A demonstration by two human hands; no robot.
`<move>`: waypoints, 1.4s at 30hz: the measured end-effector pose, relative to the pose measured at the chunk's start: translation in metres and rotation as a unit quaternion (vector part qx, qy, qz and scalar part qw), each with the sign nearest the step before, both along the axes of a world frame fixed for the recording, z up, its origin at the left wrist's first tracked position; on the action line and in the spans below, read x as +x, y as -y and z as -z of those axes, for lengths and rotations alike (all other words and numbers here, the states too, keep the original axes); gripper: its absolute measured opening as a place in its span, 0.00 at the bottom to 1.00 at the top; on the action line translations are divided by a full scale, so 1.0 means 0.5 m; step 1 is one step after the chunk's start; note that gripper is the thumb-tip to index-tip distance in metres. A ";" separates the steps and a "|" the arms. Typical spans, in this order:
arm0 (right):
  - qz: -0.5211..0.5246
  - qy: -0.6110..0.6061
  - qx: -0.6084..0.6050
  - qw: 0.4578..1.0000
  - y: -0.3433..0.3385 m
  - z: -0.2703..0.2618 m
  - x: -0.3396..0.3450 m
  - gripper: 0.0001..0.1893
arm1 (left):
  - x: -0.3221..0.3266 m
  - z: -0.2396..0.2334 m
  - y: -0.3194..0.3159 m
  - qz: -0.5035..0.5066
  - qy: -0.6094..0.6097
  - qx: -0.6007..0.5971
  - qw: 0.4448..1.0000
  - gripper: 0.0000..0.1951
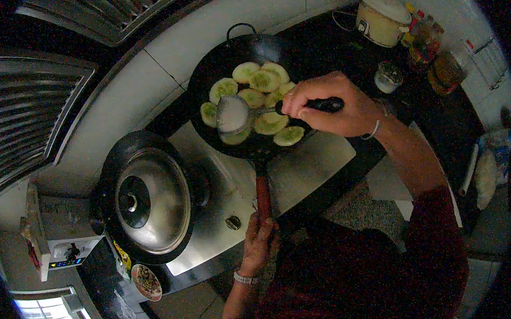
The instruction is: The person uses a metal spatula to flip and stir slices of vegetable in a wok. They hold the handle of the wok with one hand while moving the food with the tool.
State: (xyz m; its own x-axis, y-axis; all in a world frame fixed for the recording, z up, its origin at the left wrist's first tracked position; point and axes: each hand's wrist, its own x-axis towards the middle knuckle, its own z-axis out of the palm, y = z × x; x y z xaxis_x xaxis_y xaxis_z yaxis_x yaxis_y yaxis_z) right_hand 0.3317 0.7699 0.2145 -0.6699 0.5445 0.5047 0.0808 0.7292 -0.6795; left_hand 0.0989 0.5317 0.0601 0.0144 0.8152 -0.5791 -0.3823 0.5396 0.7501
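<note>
My right hand (335,105) grips the black handle of a metal ladle or turner (233,114), whose pale, round head is over the slices in the pan. Round slices of a pale green vegetable (271,123), perhaps cucumber, lie spread in a dark wok (208,73) on the steel gas stove. My left hand (261,241) is closed on the lower end of the wok's reddish-brown handle (262,193). Whether the tool's head touches the slices cannot be told.
A second dark wok with a domed metal lid (160,202) stands on the stove at the left, by a stove knob (233,222). A plate of food (146,282) sits at lower left. A cream cooker (382,20), a small jar (388,77) and bottles (425,42) stand at upper right.
</note>
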 end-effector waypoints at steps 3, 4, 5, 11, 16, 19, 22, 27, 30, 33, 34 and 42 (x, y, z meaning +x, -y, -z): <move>0.028 -0.011 0.012 0.999 -0.015 0.014 -0.007 0.04 | -0.002 0.007 0.005 -0.005 -0.005 -0.016 1.000 0.19; 0.043 -0.016 0.020 0.999 -0.017 0.016 -0.007 0.05 | -0.004 0.008 0.005 -0.002 -0.003 -0.012 1.000 0.19; 0.060 -0.011 0.017 0.998 -0.016 0.016 -0.005 0.05 | -0.006 0.006 0.005 0.000 0.000 -0.007 1.000 0.20; 0.150 0.014 -0.141 0.979 -0.007 0.047 0.022 0.06 | -0.010 0.007 0.007 0.014 0.007 0.000 1.000 0.18; 0.192 -0.014 -0.294 0.936 -0.020 0.053 0.050 0.08 | -0.006 0.012 0.003 0.013 0.008 0.027 1.000 0.15; 0.200 -0.060 -0.377 0.903 -0.034 0.044 0.040 0.10 | -0.004 0.002 -0.006 0.019 -0.033 0.035 0.999 0.14; 0.183 -0.112 -0.432 0.876 -0.056 0.055 0.031 0.11 | -0.004 -0.001 -0.007 0.030 -0.053 0.061 0.996 0.13; 0.204 -0.178 -0.486 0.831 -0.081 0.088 0.033 0.11 | -0.006 -0.013 -0.016 0.033 -0.020 0.069 0.997 0.12; 0.198 -0.221 -0.514 0.805 -0.087 0.128 0.033 0.11 | -0.006 0.005 -0.018 0.005 -0.022 0.054 0.998 0.13; 0.199 -0.210 -0.525 0.801 -0.083 0.131 0.047 0.11 | 0.002 -0.014 -0.017 0.003 -0.057 0.067 0.996 0.13; 0.200 -0.202 -0.527 0.801 -0.084 0.129 0.056 0.11 | -0.003 -0.014 -0.015 0.042 -0.117 0.096 0.988 0.13; 0.230 -0.162 -0.428 0.859 -0.071 0.091 0.063 0.12 | -0.007 -0.001 -0.011 0.084 -0.208 0.167 0.960 0.12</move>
